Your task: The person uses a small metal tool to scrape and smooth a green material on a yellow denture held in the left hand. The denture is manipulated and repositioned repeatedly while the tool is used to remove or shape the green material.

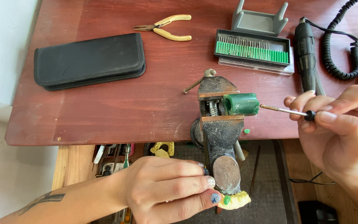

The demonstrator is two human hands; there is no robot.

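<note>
At the far left of the dark red wooden tabletop [104, 112] lies a flat black fabric zip case [88, 61], and just right of it, near the back edge, a pair of yellow-handled pliers [165, 28]. Nearer the front, the left hand [168, 188] rests below the table edge, its fingers curled against the round knob end of a worn black metal bench vise [219, 137]; the fingertips pinch a small pale yellow dental cast [237, 201] with a green speck on it. The vise clamps a short green wax cylinder [242, 103] sideways between its jaws, at the table's front edge. Behind it sit a black tray of green-shanked burrs [252, 50] and a grey plastic stand [260, 20]. A black rotary handpiece [305, 54] with a coiled cord [340, 45] lies to the right. The right hand [338, 132] grips a thin metal-tipped tool [295, 112] between thumb and fingers, its tip just touching the cylinder's end.
</note>
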